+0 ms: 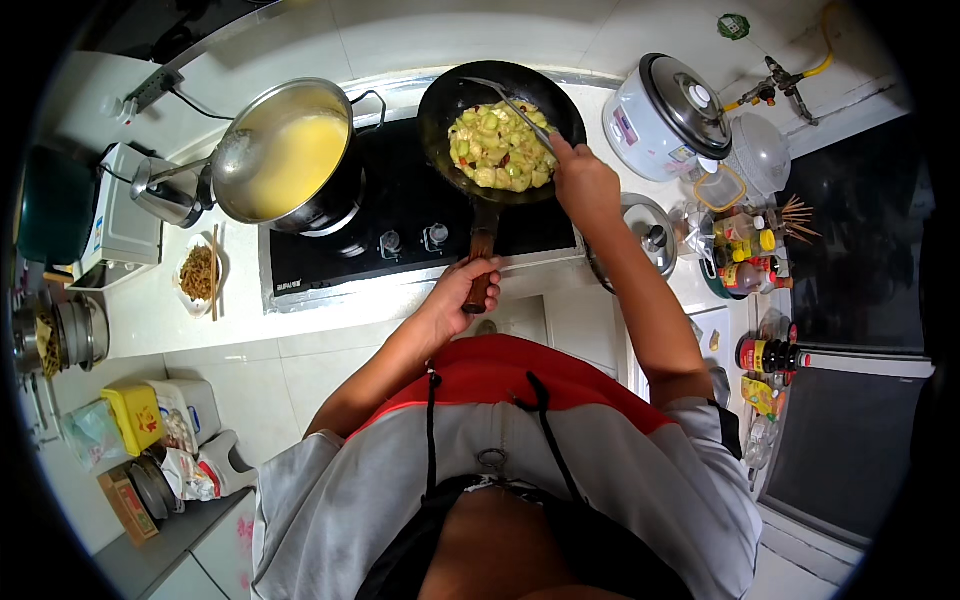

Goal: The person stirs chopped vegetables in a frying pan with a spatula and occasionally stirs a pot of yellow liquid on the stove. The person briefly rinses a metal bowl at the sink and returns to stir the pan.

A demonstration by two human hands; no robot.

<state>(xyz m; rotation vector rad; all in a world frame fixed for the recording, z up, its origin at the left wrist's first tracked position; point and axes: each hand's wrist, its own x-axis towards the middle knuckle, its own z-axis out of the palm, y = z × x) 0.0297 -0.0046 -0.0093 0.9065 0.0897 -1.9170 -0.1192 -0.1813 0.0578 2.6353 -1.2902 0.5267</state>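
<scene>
My left hand (466, 292) is wrapped around the wooden handle (482, 247) of a black wok (442, 97), which sits over the right side of the gas hob. In my right hand (587, 184) is the handle of a metal wok spatula (525, 120). Its shaft slants across the wok, and its tip touches the far inner wall. Chopped pale-green vegetables (499, 150) with small dark and red bits lie in the wok. To its left, a deep steel pot (281, 90) holds yellow liquid (311, 154), with a large ladle (236, 154) resting across its rim.
A rice cooker (660, 124) and a lid (649, 225) stand right of the hob (397, 195). Beyond them are several sauce bottles (742, 262). On the left counter are an electric kettle (169, 191) and a plate of shredded food (196, 274) with chopsticks (215, 274).
</scene>
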